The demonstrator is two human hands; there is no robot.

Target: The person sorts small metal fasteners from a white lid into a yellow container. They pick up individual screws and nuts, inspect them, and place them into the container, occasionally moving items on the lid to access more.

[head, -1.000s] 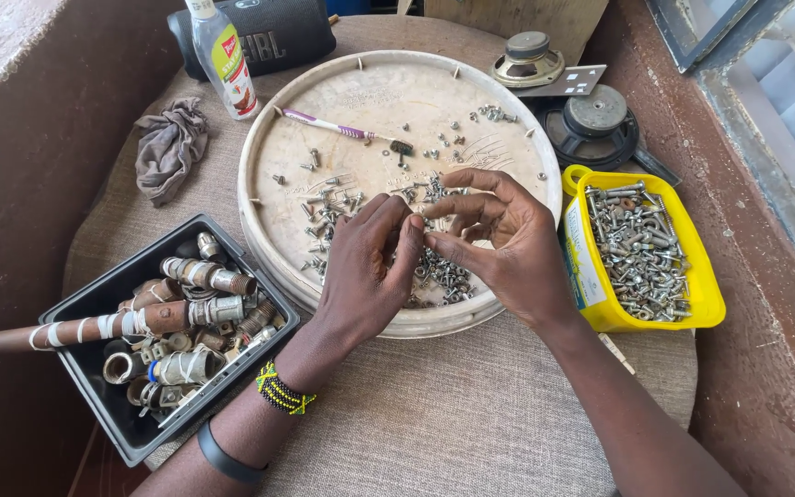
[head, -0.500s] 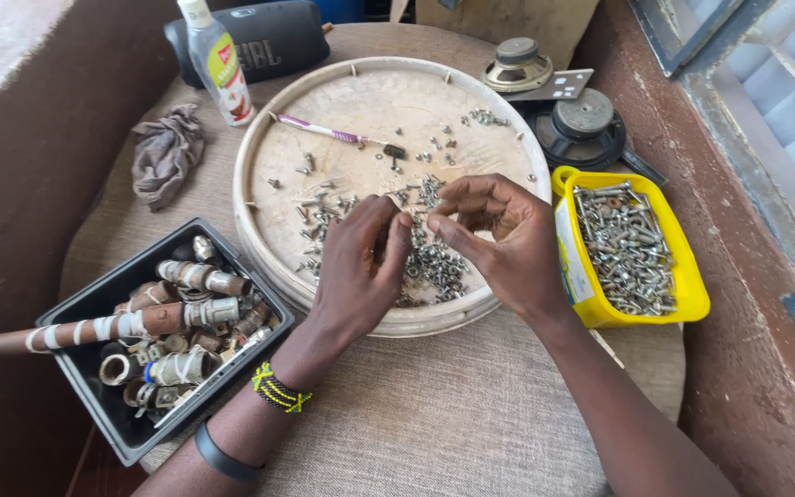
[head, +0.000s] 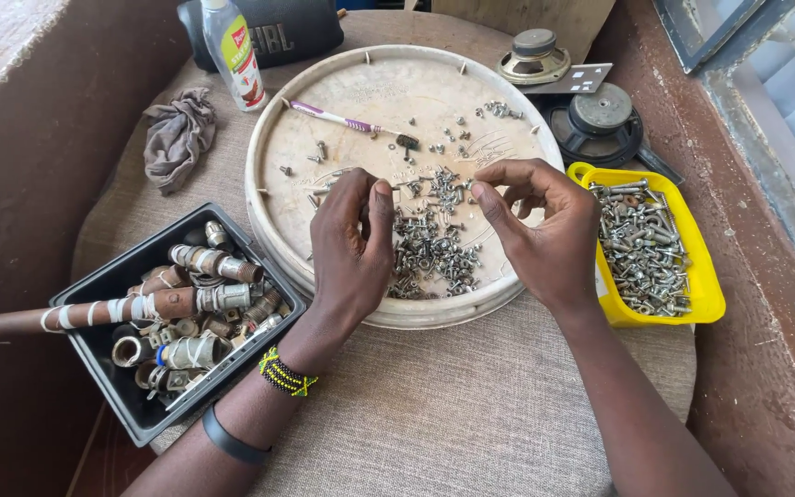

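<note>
- i see both hands over a round white tray (head: 361, 97) that sits on the cloth-covered counter (head: 453, 414).
- my left hand (head: 351, 244) hovers palm down over the pile of small screws (head: 434, 244), fingers curled together; i cannot tell whether it pinches anything.
- my right hand (head: 545, 230) is just beside it, fingertips drawn in above the same pile; whether a screw sits between them i cannot tell.
- the pile lies in the tray's near half, between the two hands, with loose screws scattered farther up.
- a purple-handled screwdriver (head: 347, 121) lies in the tray's far part.
- a yellow tray (head: 706, 290) of screws sits right of the round one, touching my right hand's side.
- a black bin (head: 117, 276) of pipe fittings stands to the left.
</note>
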